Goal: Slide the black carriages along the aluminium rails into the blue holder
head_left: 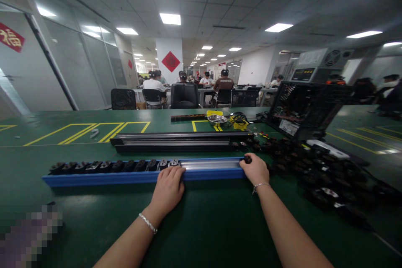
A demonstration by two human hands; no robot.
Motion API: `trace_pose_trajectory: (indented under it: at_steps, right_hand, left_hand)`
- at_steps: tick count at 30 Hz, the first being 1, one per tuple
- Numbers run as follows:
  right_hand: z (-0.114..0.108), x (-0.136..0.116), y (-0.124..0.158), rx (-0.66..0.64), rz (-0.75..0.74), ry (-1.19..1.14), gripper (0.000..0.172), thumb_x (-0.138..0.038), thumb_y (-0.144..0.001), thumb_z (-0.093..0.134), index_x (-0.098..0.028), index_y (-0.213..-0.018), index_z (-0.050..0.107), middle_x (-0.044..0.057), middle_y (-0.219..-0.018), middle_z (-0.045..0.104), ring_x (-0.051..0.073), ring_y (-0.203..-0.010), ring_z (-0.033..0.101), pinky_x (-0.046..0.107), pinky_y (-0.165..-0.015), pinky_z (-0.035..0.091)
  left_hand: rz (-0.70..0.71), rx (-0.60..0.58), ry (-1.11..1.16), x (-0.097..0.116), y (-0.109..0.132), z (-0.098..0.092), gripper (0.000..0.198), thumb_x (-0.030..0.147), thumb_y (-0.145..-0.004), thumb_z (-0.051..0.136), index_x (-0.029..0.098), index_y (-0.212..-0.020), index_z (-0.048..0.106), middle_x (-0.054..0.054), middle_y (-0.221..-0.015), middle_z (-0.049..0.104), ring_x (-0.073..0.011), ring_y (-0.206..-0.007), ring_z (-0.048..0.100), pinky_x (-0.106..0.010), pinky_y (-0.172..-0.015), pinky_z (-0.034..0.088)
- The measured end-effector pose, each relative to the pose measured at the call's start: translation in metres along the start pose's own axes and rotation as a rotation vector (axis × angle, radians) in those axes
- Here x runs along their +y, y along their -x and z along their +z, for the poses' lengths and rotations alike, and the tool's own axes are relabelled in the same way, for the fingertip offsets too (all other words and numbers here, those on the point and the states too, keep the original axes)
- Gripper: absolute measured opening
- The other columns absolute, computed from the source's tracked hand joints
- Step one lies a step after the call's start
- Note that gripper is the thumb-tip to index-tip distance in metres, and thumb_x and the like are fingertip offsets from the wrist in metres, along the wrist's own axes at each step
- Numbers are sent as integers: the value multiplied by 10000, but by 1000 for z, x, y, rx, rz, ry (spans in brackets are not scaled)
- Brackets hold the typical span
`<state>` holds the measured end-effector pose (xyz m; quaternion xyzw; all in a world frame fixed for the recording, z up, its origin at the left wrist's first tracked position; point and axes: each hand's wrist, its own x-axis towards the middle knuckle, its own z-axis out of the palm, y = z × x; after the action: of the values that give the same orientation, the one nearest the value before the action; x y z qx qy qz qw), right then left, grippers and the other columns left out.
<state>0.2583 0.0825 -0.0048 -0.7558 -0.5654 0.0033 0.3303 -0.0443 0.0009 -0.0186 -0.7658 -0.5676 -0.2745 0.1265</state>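
A long blue channel (213, 174) lies crosswise in front of me, its inner strip silvery. Several black socket modules (130, 166) sit in a row along its left part, up to my left hand. My left hand (169, 180) is closed over the channel's near wall, its fingertips by the last modules of the row. At the channel's right end, my right hand (256, 168) pinches a small black socket module (248, 159), mostly covered by the fingers. The bare stretch of channel lies between my two hands.
Black channels (176, 144) lie behind the blue one. A heap of black modules (326, 171) spreads over the right. Beyond stand an open computer case (295, 111), a metal bowl (217, 119) and yellow holders (239, 122). People sit at far tables. A blurred-out object (29, 234) lies front left.
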Motion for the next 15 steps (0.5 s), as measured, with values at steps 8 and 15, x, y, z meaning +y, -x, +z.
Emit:
trace_pose_trajectory:
  at_steps: [8,15]
  right_hand:
    - [5,12,-7,28,-14,-61,324,-299,-701,499,-212,-994,606,62,-977,633,204,-886,565,306,-758,429]
    - [1,12,-7,15,13,-71,345,-275,-715,479,-211,-1034,596,59,-992,624,200,-894,566,297,-754,422]
  left_hand:
    - [3,-11,17,-1,1,-1,377,158,-762,477,224,-1128,539,-52,-1134,604,-235,-1082,488,-414,-941,368]
    - [-4,-17,22,0,1,-1,380,151,-762,468,222,-1128,541,-58,-1137,603,-239,-1084,487,-420,-944,367]
